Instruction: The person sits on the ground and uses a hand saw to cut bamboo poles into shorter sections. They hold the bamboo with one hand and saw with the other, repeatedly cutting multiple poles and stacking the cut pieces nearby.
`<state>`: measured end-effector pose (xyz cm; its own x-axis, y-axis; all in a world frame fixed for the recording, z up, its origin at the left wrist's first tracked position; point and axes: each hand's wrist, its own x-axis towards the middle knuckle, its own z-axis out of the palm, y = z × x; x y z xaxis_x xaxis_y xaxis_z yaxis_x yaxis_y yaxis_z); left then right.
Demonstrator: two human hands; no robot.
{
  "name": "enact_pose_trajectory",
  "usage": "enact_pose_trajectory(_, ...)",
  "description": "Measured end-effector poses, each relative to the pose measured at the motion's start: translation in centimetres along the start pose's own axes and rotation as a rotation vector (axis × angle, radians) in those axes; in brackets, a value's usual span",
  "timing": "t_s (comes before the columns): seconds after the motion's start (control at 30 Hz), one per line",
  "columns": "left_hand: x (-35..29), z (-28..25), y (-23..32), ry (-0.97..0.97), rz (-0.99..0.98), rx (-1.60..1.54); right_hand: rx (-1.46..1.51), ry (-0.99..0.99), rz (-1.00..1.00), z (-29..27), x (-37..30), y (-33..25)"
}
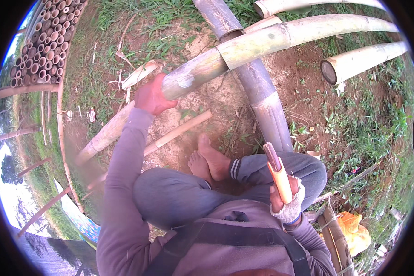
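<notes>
A thick green-yellow bamboo pole (257,44) lies across a darker bamboo log (264,94) in front of me. My left hand (152,95) grips its near-left end, the fingers partly hidden under the cut end. My right hand (287,200), in a pale fingerless glove, is raised above my right knee. It is closed round a tool with an orange handle (280,181), whose narrow dark blade points up and away from me. The blade is foreshortened, so whether it is a knife or a saw I cannot tell. The tool is apart from the pole.
Another cut bamboo pole (361,63) lies at the right. A thin bamboo stick (179,132) rests near my bare feet (209,158). Many cut bamboo pieces (46,43) are stacked at the far left. An orange bag (354,232) sits at the lower right.
</notes>
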<state>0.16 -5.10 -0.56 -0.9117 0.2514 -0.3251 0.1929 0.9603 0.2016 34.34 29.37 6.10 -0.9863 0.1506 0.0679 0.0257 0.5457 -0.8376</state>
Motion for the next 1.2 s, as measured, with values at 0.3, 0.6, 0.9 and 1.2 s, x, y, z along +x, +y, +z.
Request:
enact_pose_trajectory(0.3, 0.3, 0.4, -0.6, 0.038, 0.04, 0.012, -0.119, 0.137, -0.143, 8.5, 16.8, 0.5)
enact_pose_trajectory(0.6, 1.0, 0.2, 0.0, 0.055, 0.047, 0.042, -0.521, 0.138, -0.518, 3.3, 7.4, 1.6)
enact_pose_trajectory(0.9, 0.1, -0.3, -0.7, 0.066, 0.024, 0.031, -0.307, 0.155, -0.302, 3.3, 2.8, -0.9)
enact_pose_trajectory(1.2, -0.2, 0.0, -2.0, 0.033, 0.024, 0.019, -0.122, 0.185, -0.179, 5.9, 9.7, -0.6)
